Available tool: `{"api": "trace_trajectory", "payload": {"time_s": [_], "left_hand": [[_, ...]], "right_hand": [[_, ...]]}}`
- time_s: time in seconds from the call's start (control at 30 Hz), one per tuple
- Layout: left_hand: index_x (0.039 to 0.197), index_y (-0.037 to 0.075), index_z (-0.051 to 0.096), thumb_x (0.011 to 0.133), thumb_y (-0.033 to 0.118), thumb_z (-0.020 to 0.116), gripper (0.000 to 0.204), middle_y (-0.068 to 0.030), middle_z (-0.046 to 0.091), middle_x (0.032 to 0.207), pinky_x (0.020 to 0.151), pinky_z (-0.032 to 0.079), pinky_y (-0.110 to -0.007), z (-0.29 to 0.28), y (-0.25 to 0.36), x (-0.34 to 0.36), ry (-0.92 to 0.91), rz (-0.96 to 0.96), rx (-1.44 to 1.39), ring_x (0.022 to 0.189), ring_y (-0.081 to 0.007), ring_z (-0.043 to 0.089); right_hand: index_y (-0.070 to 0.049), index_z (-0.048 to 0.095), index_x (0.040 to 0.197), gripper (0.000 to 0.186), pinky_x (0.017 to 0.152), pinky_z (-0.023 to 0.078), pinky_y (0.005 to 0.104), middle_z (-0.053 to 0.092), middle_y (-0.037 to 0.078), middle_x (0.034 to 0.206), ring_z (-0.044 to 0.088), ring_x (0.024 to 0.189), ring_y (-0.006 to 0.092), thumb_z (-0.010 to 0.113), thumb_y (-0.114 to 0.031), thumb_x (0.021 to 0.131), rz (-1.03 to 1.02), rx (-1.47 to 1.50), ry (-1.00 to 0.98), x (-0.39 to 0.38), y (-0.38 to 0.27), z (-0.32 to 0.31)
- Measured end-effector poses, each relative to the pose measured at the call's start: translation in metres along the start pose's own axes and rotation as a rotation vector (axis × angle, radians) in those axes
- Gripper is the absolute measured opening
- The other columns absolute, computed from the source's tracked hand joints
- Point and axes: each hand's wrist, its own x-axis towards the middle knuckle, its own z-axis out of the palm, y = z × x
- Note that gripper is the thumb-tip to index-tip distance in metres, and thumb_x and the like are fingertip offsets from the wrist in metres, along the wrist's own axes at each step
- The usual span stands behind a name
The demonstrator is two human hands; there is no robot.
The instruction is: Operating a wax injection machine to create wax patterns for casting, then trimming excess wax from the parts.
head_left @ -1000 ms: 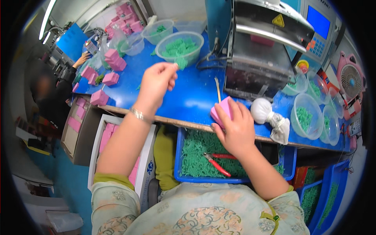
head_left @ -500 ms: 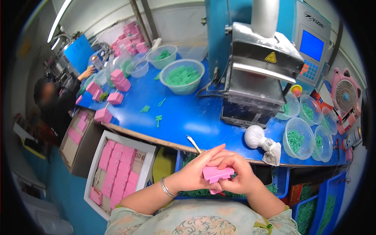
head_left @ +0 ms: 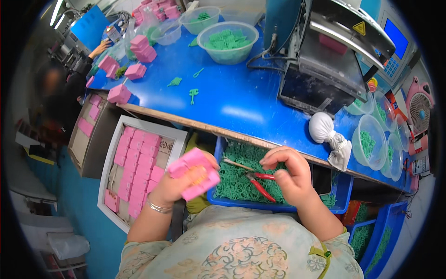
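Note:
My left hand [head_left: 173, 188] grips a pink block [head_left: 197, 165] with a notched, divided shape above the white box of pink pieces [head_left: 151, 144]. To its right, my right hand [head_left: 290, 174] is raised with curled fingers apart and nothing between them. Just left of its fingertips, a thin light stick [head_left: 237, 162] and red-handled pliers [head_left: 262, 190] are over a blue tray [head_left: 278, 208] full of green molded pieces [head_left: 230, 183].
A blue bench [head_left: 241, 93] holds bowls of green pieces [head_left: 225, 39], pink blocks [head_left: 118, 95], a white cloth pouch [head_left: 320, 128], a press [head_left: 325, 83] and a pink fan [head_left: 420, 107]. Another person [head_left: 65, 90] works at left; more blue trays [head_left: 385, 232] stand lower right.
The pink block, first under my right hand at the bench edge, was cupped in both hands, then moved leftward in my left hand. My right hand has separated from it. The stick now shows over the tray.

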Motion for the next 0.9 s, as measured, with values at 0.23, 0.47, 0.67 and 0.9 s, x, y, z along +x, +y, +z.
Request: {"api": "trace_trajectory", "payload": {"time_s": [0.23, 0.47, 0.67, 0.9], "left_hand": [[0.101, 0.0, 0.049, 0.082, 0.033, 0.054, 0.038, -0.0122, 0.052, 0.099, 0.092, 0.037, -0.039, 0.017, -0.013, 0.014, 0.065, 0.283, 0.309, 0.104, -0.0258, 0.049], [0.091, 0.007, 0.049, 0.069, 0.078, 0.042, 0.075, -0.0002, 0.031, 0.059, 0.052, 0.028, -0.026, 0.028, -0.014, 0.049, 0.079, 0.025, -1.073, 0.052, -0.0125, 0.03], [0.071, 0.01, 0.042, 0.058, 0.09, 0.022, 0.084, -0.0016, 0.033, 0.056, 0.05, 0.03, -0.027, 0.04, -0.028, 0.047, -0.12, -0.179, -0.95, 0.049, -0.0133, 0.033], [0.073, 0.008, 0.043, 0.062, 0.088, 0.018, 0.084, -0.0033, 0.038, 0.055, 0.048, 0.034, -0.027, 0.036, -0.039, 0.052, -0.195, -0.28, -0.937, 0.048, -0.0154, 0.039]], "right_hand": [[-0.008, 0.06, 0.098, 0.031, 0.074, 0.043, 0.0353, 0.055, 0.008, 0.099, 0.054, 0.09, 0.0239, 0.066, -0.021, 0.07, -0.602, -0.478, -0.211, 0.007, -0.002, 0.051], [-0.008, 0.06, 0.1, 0.045, 0.086, 0.042, 0.0426, 0.058, 0.012, 0.103, 0.055, 0.096, 0.0284, 0.073, -0.023, 0.06, -0.431, -0.863, -0.007, -0.013, -0.01, 0.009], [-0.013, 0.051, 0.121, 0.054, 0.094, 0.03, 0.0497, 0.05, 0.019, 0.111, 0.048, 0.104, 0.0323, 0.063, -0.006, 0.069, 0.107, -1.595, 0.212, -0.013, -0.019, -0.047], [-0.012, 0.054, 0.119, 0.054, 0.08, 0.039, 0.0403, 0.059, 0.008, 0.095, 0.055, 0.084, 0.0266, 0.067, -0.005, 0.067, 0.225, -1.215, 0.202, -0.016, -0.016, -0.062]]}}
